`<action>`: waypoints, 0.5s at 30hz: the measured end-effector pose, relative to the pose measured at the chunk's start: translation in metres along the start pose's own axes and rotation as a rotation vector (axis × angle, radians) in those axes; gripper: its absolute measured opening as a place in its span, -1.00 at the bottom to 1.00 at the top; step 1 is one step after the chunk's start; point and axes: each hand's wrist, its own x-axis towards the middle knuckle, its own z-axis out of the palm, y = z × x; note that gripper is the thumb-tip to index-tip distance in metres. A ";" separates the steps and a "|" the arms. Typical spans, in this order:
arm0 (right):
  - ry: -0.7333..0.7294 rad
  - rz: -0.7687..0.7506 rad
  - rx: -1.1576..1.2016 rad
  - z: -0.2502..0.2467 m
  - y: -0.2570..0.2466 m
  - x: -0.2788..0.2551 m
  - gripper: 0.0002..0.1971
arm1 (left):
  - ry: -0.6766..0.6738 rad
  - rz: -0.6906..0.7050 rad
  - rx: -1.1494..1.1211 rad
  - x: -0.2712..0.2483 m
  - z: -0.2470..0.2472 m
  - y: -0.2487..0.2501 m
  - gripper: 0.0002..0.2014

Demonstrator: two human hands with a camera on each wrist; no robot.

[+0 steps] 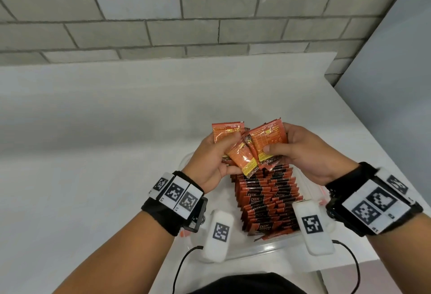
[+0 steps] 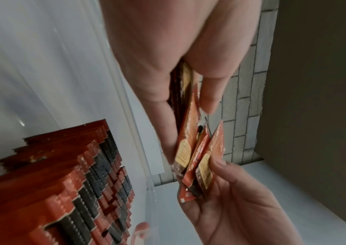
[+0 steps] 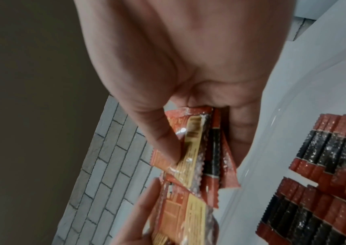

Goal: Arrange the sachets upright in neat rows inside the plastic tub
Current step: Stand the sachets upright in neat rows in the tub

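Note:
Both hands hold a loose bunch of orange sachets above the far end of the clear plastic tub. My left hand grips several of them from the left, thumb on top. My right hand pinches others from the right, thumb pressed on an orange sachet face. Inside the tub stand two tight rows of red and black sachets, upright, running from near me to the far end. The left wrist view shows the held sachets edge-on between both hands; the right wrist view shows the held sachets fanned under my thumb.
The tub sits on a white table against a grey brick wall. The table's right edge is close to the tub. White tag blocks with cables hang under both wrists over the tub's near end.

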 end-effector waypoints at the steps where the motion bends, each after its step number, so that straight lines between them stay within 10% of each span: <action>1: 0.010 -0.002 0.030 0.000 0.000 0.000 -0.69 | -0.010 -0.026 -0.065 0.000 0.000 0.001 -0.76; 15: 0.069 0.038 0.294 0.011 0.000 -0.004 -0.71 | -0.071 0.098 0.043 -0.001 -0.006 -0.006 -0.51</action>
